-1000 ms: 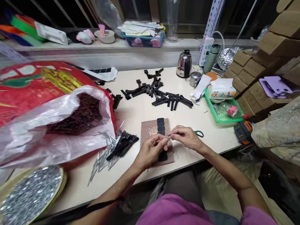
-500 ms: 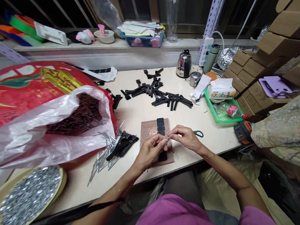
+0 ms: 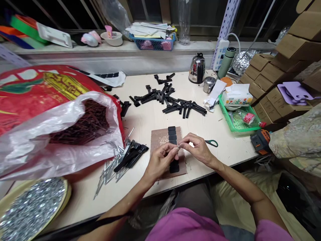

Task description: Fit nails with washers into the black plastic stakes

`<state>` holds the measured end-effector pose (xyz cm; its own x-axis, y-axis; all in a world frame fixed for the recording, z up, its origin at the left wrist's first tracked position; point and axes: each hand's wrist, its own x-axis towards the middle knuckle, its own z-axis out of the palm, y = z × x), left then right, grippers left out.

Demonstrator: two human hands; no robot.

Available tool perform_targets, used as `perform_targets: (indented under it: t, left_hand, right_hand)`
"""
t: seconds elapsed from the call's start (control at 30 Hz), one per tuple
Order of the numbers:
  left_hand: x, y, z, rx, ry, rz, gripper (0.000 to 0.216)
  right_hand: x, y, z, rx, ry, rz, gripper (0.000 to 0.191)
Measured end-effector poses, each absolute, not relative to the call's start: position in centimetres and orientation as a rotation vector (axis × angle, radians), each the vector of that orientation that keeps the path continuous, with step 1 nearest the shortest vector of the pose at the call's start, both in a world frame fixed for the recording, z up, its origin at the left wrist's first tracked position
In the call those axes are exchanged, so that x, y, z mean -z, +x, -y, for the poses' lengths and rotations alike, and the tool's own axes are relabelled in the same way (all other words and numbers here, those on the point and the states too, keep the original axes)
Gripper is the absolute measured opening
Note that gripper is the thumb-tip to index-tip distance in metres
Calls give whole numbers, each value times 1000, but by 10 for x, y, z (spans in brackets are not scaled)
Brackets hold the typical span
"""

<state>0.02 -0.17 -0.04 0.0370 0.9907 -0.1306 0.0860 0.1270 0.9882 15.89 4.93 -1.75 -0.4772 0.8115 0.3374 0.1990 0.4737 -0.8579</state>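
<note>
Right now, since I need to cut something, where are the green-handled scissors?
The green-handled scissors lie on the table right of the person's right hand, below the green basket in the head view.

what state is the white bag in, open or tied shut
Open: the white bag is folded back at its mouth, and the dark metal pins inside show.

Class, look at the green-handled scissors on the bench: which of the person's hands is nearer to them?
Right. The right hand is just left of the green-handled scissors, close beside them; the left hand is farther left, past the right hand, over the brown board.
</note>
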Motion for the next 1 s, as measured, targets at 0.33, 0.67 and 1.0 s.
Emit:
perform_targets:
  t: [0.33, 0.67, 1.0]
  left_hand:
    - [7, -4, 2, -1068, 1398, -1370, 30]
    - [7, -7, 0, -978, 1180, -1280, 37]
    - [4, -9, -4, -878, 855, -1113, 52]
  right_hand:
    - [8, 163, -60, -1058, -829, 2042, 24]
    - [10, 162, -58, -1095, -909, 2050, 15]
    - [15, 163, -63, -1452, -852, 1877, 23]
